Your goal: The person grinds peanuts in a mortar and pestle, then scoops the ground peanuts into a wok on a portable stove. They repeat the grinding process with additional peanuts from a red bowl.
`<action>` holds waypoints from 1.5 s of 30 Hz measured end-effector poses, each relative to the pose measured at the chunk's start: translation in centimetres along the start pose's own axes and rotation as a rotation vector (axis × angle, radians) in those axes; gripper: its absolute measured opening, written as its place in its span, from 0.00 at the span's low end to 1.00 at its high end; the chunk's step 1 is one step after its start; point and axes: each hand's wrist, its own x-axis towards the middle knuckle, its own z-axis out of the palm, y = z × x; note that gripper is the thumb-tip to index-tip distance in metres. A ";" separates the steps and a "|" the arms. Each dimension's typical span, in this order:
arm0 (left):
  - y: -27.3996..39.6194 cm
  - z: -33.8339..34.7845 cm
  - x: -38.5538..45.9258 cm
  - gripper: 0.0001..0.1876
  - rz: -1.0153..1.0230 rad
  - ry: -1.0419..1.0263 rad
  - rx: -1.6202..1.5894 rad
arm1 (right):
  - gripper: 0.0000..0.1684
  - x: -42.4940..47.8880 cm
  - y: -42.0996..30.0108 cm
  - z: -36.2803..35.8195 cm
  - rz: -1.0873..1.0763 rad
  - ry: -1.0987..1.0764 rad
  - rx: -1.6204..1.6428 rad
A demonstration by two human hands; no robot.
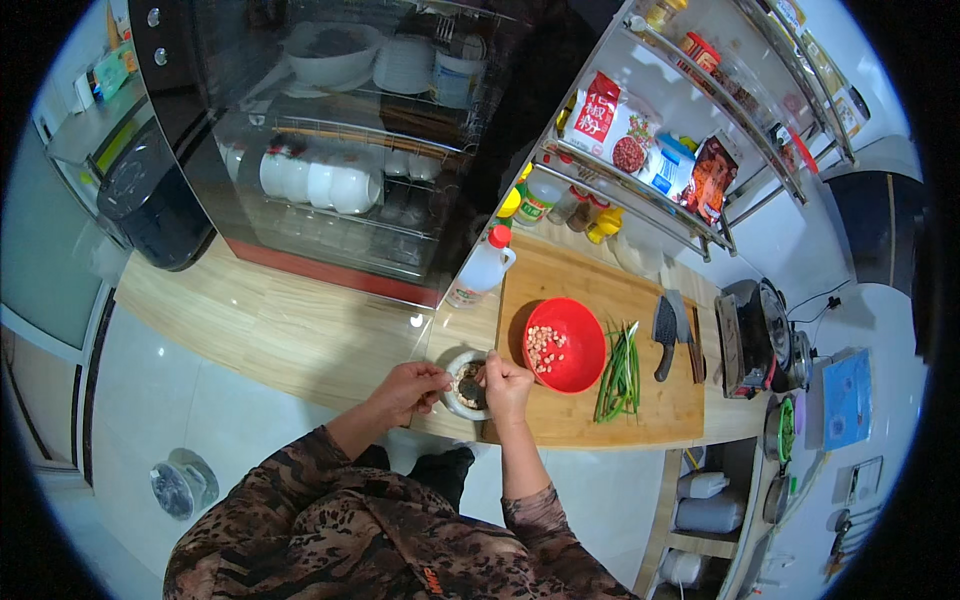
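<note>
A small pale stone mortar (453, 401) stands at the counter's front edge, with broken light bits and a dark, rounded pestle end (471, 391) inside. My right hand (507, 386) is closed in a fist over the mortar's right side, around what looks like the pestle's handle, mostly hidden. At the left rim is my left hand (415, 388), thumb and forefinger together; whether they pinch something or hold the rim is unclear. Right of the mortar, a red plastic bowl (583, 345) holds shelled peanuts (543, 346) along its left side.
Under the bowl lies a wooden cutting board (555, 427), also bearing green onions (621, 375), a black-handled kitchen knife (664, 337) and chopsticks (698, 345). A white jug with a red cap (481, 270) stands behind, beside a glass-fronted dish cabinet (337, 247). A stove (739, 345) is at right.
</note>
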 end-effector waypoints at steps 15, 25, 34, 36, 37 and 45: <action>-0.1 -0.9 -0.4 0.07 0.004 -0.017 -0.086 | 0.20 -0.4 -1.3 0.6 -0.003 0.005 -0.311; -1.0 -0.6 -1.6 0.05 -0.031 -0.026 -0.245 | 0.26 0.2 -0.9 0.2 0.174 -0.030 -0.038; -2.0 0.4 -2.2 0.05 -0.016 0.044 -0.335 | 0.24 1.3 -5.1 -1.3 -0.058 -0.076 0.170; -2.1 0.8 -2.4 0.05 -0.001 0.040 -0.350 | 0.24 0.7 -3.1 -0.5 -0.037 -0.103 0.074; -2.4 0.9 -2.5 0.05 0.003 0.025 -0.355 | 0.25 0.3 -1.5 -0.1 -0.024 -0.114 0.022; -5.0 0.5 -2.0 0.07 0.042 0.014 -0.417 | 0.25 1.2 -4.5 -1.8 -0.043 -0.174 0.108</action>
